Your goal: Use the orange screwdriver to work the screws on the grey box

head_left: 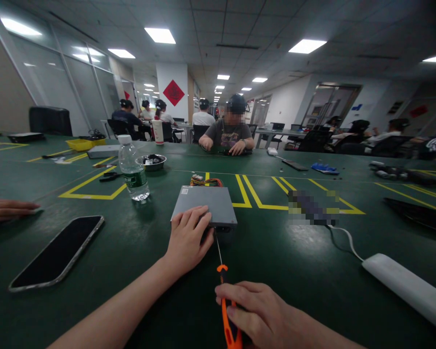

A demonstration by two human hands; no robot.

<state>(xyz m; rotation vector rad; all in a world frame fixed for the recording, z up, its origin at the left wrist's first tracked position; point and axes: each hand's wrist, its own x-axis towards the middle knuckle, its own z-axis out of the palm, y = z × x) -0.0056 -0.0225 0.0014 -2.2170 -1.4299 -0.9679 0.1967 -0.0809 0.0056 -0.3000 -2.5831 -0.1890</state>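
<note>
A grey metal computer power supply (212, 198) lies on the green table in front of me, a bundle of coloured wires (207, 182) behind it. My left hand (189, 235) grips its near left corner, fingers over the top and the thumb at the front side. In my right hand (257, 310) is an orange and black screwdriver (224, 310), held by its handle. Its thin shaft points away from me, up to the near side of the power supply. The tip is at that side, and I cannot tell whether it sits in a screw.
A water bottle (133, 174) and a phone (58, 252) stand and lie to the left, near another person's hand (9, 211). Beyond are a metal bowl (156, 166) and a yellow tray (85, 143). A white power strip (407, 286) lies right. A person (227, 131) sits opposite.
</note>
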